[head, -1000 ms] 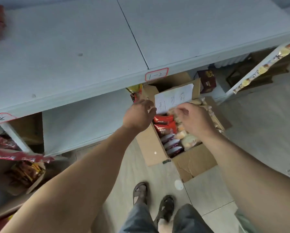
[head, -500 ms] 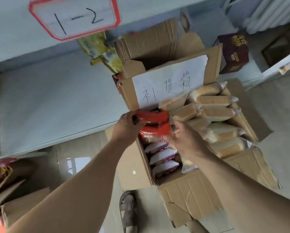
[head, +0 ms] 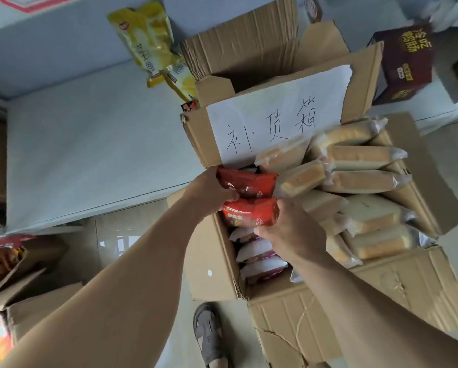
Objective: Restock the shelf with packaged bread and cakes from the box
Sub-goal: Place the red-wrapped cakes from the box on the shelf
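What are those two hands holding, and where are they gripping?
Two red packets: the left hand grips the upper one at its left end; the right hand holds the lower one at its right end.

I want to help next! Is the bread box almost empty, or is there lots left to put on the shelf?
Lots left. The box looks packed with clear-wrapped bread loaves and white packs. The shelf board beside it shows bare. Right now the left hand and right hand grip two red packs at the box's top.
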